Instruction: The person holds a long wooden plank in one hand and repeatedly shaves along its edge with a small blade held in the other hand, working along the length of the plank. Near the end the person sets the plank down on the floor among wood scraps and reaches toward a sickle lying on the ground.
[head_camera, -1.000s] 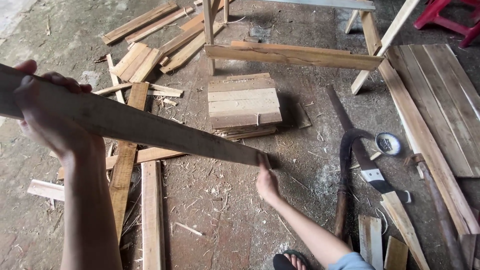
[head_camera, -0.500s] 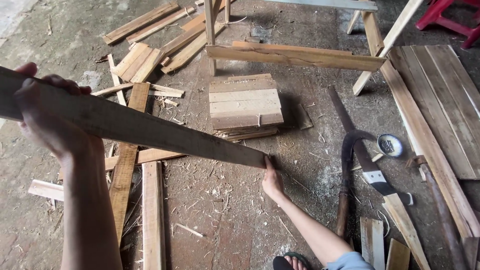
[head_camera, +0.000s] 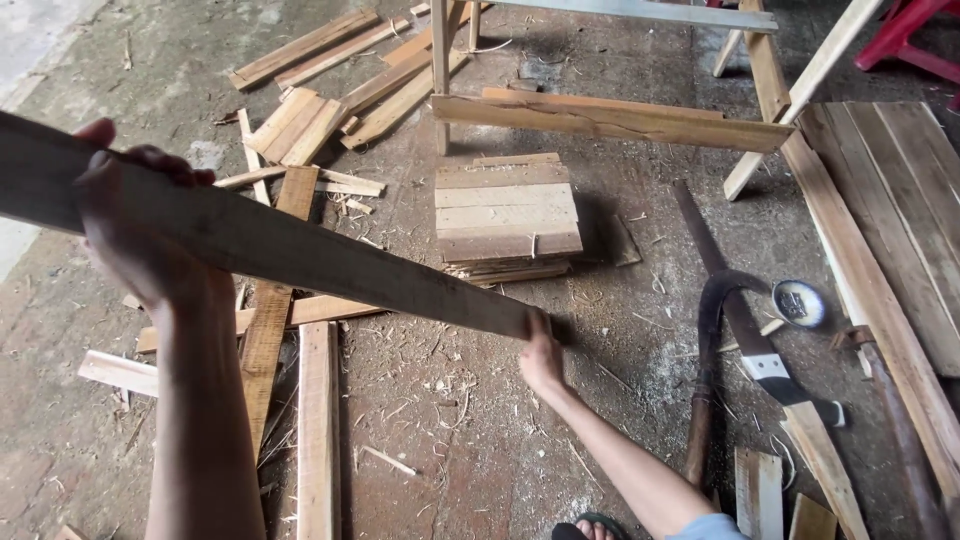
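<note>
Shifted slightly since earlier: right hand (head_camera: 541, 352) closer against the far end of the long plank (head_camera: 290, 245). Held raised over the floor (head_camera: 470, 440), slanting down. Looks stiff, rather light, rough. Left hand (head_camera: 135, 235) gripping the near end, fingers wrapped; right grip closed on the tip.

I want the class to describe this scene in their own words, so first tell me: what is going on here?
A person holds a long wooden plank over a dusty floor. The left hand grips its near end, raised close to the camera; the right hand holds the far end low near the floor. Just beyond lies a stack of short boards, with loose offcuts scattered to the left. A bow saw lies on the floor to the right.
</note>
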